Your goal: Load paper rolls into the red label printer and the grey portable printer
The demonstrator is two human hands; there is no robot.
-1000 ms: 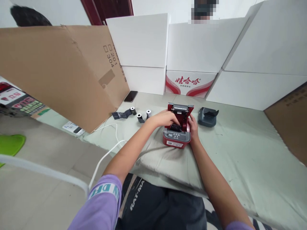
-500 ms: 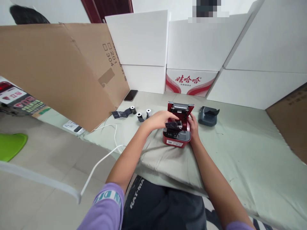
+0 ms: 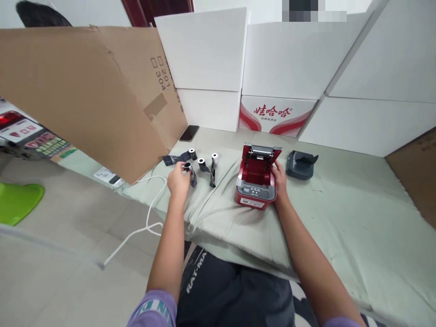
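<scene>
A red and dark grey receipt printer [image 3: 256, 193] stands on the cloth with its lid [image 3: 261, 153] tilted up. Its red inside bay shows no roll. My right hand [image 3: 280, 182] grips the printer's right side, fingers curled behind the raised lid. To the left of the printer, my left hand [image 3: 179, 180] is closed on a dark printed paper roll [image 3: 192, 176], whose loose tail hangs down on the right. Close by stand another dark roll [image 3: 193, 155] with its strip laid out leftward, a dark-tailed roll [image 3: 202, 164] and a whiter roll [image 3: 214, 159].
A dark grey device [image 3: 300, 166] sits right of the printer. A phone [image 3: 189, 133] lies at the back beside a large cardboard sheet [image 3: 85, 91]. White boxes [image 3: 282, 59] wall off the rear. A white cable [image 3: 149, 213] hangs over the table's front left edge.
My left hand has carried the dark paper roll out of the printer's bay and leftward to the other rolls. My right hand stays at the printer. The view has shifted slightly.
</scene>
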